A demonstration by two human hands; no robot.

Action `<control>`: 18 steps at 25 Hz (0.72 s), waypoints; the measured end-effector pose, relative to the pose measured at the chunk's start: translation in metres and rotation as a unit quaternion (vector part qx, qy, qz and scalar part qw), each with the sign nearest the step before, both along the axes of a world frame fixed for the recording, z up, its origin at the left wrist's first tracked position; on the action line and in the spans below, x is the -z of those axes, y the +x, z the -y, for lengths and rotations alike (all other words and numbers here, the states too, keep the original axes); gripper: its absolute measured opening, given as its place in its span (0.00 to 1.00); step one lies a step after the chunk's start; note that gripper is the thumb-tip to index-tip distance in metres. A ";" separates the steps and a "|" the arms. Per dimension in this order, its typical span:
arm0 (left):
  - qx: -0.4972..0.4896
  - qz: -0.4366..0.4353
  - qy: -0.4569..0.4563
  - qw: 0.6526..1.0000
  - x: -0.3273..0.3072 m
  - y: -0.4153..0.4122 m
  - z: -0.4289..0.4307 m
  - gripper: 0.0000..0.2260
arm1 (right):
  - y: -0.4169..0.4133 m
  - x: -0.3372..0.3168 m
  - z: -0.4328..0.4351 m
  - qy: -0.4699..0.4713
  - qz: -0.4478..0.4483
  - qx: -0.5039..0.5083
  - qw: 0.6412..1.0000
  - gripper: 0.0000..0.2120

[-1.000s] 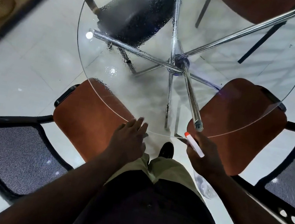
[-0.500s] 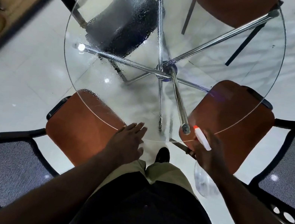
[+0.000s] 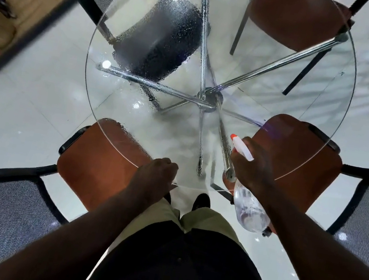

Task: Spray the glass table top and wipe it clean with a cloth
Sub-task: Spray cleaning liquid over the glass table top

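Observation:
A round glass table top (image 3: 317, 109) fills the upper middle of the view, with droplets over its left and near parts and chrome legs (image 3: 206, 100) showing through. My right hand (image 3: 253, 169) grips a clear spray bottle (image 3: 250, 210) with a white head and orange nozzle, held over the near right of the glass and pointing across it. My left hand (image 3: 155, 179) rests at the near rim with fingers curled under. No cloth is in view.
Brown-seated chairs with black mesh backs stand close at near left (image 3: 99, 167) and near right (image 3: 298, 160). Two more chairs sit under the far side, one black (image 3: 161, 44), one brown (image 3: 294, 16). White glossy tiles surround the table; wooden furniture at far left.
My right hand has lifted the spray bottle up and forward over the glass. My left hand's fingers have curled in at the rim. The view has shifted nearer to the table.

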State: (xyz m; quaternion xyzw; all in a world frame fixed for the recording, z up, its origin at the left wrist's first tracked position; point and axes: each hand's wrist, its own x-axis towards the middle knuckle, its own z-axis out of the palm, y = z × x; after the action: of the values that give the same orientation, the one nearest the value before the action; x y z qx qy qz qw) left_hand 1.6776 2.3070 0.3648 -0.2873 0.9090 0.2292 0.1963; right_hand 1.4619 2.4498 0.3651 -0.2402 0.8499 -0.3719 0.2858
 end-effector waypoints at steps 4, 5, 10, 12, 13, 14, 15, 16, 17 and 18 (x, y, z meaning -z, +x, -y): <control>-0.034 -0.010 0.018 0.999 -0.003 0.000 0.011 0.02 | -0.014 -0.008 0.035 0.050 -0.047 -0.038 0.997 0.05; -0.043 -0.015 0.017 0.999 -0.003 0.002 0.015 0.03 | -0.016 -0.009 0.044 0.053 -0.047 -0.040 0.997 0.07; -0.051 -0.030 0.017 0.998 -0.002 0.010 0.033 0.04 | -0.019 -0.011 0.083 0.059 -0.086 -0.056 0.993 0.06; -0.053 -0.034 0.016 0.998 0.002 0.015 0.041 0.07 | -0.017 -0.015 0.092 0.056 -0.076 -0.051 0.994 0.05; -0.057 -0.035 0.017 0.998 0.004 0.017 0.043 0.06 | -0.015 -0.017 0.094 0.056 -0.069 -0.050 0.995 0.05; -0.058 -0.035 0.017 0.998 0.005 0.018 0.045 0.07 | -0.014 -0.021 0.091 0.054 -0.053 -0.051 0.996 0.04; -0.055 -0.038 0.020 0.998 0.006 0.019 0.047 0.09 | -0.010 -0.025 0.084 0.047 -0.038 -0.051 0.997 0.05; -0.047 -0.046 0.025 0.997 0.007 0.021 0.047 0.12 | -0.005 -0.028 0.074 0.031 -0.037 -0.059 0.997 0.09; -0.034 -0.065 0.034 0.997 0.009 0.024 0.049 0.16 | 0.001 -0.030 0.063 0.014 -0.053 -0.071 0.996 0.11; -0.016 -0.095 0.038 0.995 0.011 0.026 0.051 0.19 | 0.009 -0.031 0.051 0.005 -0.067 -0.067 0.995 0.11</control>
State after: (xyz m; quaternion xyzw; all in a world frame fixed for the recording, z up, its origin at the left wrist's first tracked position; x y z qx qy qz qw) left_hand 1.7039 2.2561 0.3535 -0.2714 0.9095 0.2928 0.1161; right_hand 1.4709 2.3987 0.3958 -0.3201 0.8508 -0.3309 0.2533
